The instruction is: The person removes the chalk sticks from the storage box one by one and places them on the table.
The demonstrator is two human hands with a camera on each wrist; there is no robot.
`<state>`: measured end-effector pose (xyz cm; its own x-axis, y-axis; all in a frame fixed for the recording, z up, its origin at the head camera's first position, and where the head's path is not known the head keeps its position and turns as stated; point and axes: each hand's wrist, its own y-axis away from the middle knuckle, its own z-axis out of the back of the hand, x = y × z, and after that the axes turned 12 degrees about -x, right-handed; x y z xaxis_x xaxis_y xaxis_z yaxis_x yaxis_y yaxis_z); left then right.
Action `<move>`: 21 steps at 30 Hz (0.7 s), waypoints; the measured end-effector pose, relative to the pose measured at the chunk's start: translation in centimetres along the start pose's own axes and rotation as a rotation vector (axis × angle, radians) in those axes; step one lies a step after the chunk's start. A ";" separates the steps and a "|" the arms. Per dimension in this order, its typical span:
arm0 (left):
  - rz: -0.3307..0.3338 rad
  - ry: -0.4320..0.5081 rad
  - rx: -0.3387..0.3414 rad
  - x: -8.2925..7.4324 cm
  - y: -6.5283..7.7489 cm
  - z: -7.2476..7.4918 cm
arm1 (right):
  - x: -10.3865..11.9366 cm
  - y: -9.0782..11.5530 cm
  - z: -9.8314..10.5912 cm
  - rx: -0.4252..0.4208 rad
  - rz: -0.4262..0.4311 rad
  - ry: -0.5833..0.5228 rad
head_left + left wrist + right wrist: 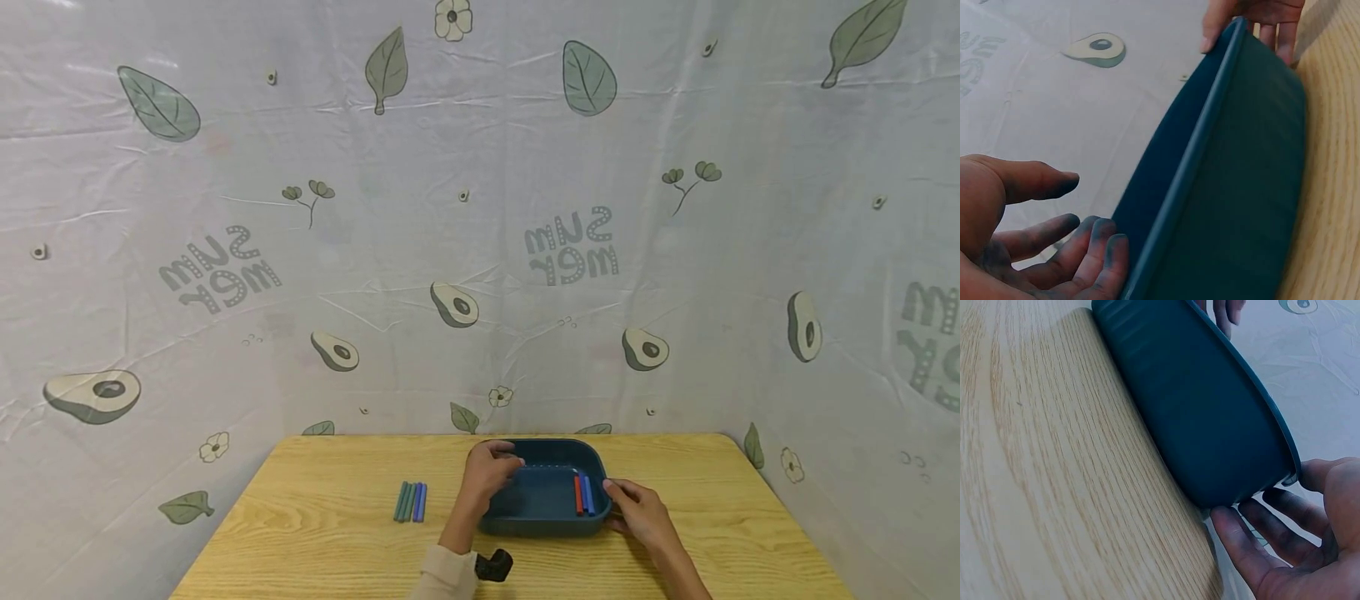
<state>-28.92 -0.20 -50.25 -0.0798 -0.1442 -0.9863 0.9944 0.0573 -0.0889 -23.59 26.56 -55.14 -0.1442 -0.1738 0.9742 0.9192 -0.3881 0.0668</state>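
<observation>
A dark teal tray (543, 527) with raised walls sits on the table. Inside, towards its right end, lie one red stick (578, 495) and blue sticks (588, 497), side by side. My left hand (489, 473) is over the tray's left end; its thumb and fingers (1107, 250) are spread apart with nothing between them, close by the rim in the left wrist view. At the right end my right hand (641, 512) grips the tray, thumb on the rim and fingers (1241, 540) against the outer wall and underside. Dark smudges mark the fingertips of both hands.
Left of the tray, a row of slim green sticks (403, 502) and blue sticks (420, 502) lies on the wooden table (315, 517). A printed pale sheet (405, 367) hangs behind the table. Near the left cuff shows a black object (493, 567).
</observation>
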 end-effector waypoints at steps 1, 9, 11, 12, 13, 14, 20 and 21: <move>0.006 -0.002 0.006 0.0 0.1 -0.2 | 0.0 0.0 0.0 0.002 0.004 0.002; 0.038 -0.006 0.032 0.2 0.3 -1.9 | -0.1 -0.1 -0.1 -0.005 0.009 0.001; 0.039 -0.010 0.035 0.3 0.4 -2.4 | -0.1 -0.1 -0.1 0.000 0.014 -0.003; 0.048 -0.010 0.035 0.3 0.5 -2.8 | 0.0 -0.1 -0.1 0.002 0.015 -0.004; 0.050 -0.012 0.037 0.4 0.5 -3.1 | 0.0 -0.1 -0.1 0.001 0.017 -0.005; 0.051 -0.013 0.040 0.4 0.5 -3.4 | 0.0 -0.1 -0.1 -0.003 0.015 -0.003; 0.056 -0.015 0.061 0.7 0.6 -5.4 | -0.1 0.0 0.0 -0.013 0.008 0.010; 0.058 -0.022 0.064 0.8 0.6 -5.7 | -0.2 0.0 0.1 -0.013 0.008 0.008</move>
<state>-28.77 5.35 -51.90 -0.0208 -0.1642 -0.9862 0.9998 0.0032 -0.0216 -23.56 26.64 -55.31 -0.1403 -0.1840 0.9729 0.9153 -0.3987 0.0566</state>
